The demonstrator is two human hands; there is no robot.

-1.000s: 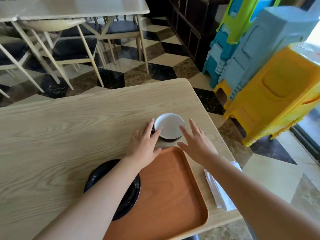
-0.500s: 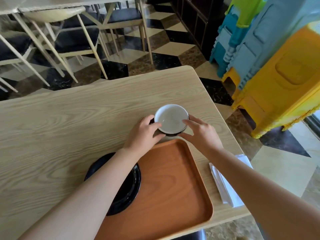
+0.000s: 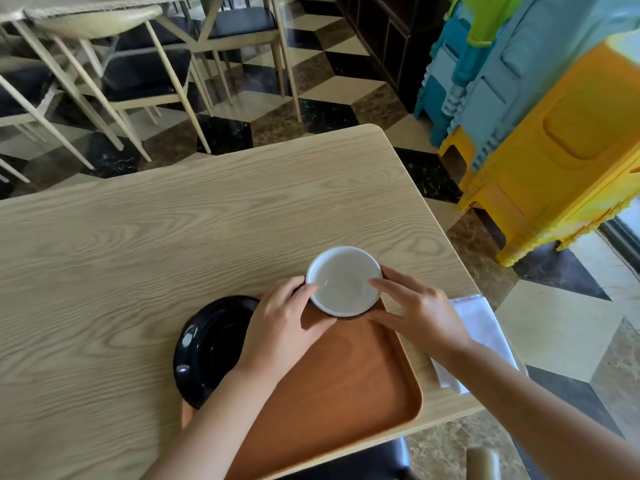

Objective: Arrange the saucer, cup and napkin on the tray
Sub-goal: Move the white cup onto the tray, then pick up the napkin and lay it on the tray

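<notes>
A cup (image 3: pixel 343 280), white inside and dark outside, is held between both hands over the far edge of the brown wooden tray (image 3: pixel 343 386). My left hand (image 3: pixel 280 327) grips its left side and my right hand (image 3: pixel 412 308) its right side. Whether the cup touches the tray I cannot tell. A black saucer (image 3: pixel 207 344) lies on the tray's left edge, partly under my left forearm. A white folded napkin (image 3: pixel 481 327) lies on the table right of the tray, partly hidden by my right arm.
The light wooden table (image 3: pixel 173 237) ends just right of the napkin. Stacked yellow, blue and green plastic stools (image 3: pixel 554 133) stand on the floor to the right. Chairs and another table (image 3: pixel 138 57) stand beyond the far edge.
Both hands went from open beside the cup to closed on it. The cup has come from the table just beyond the tray to over the tray's far edge.
</notes>
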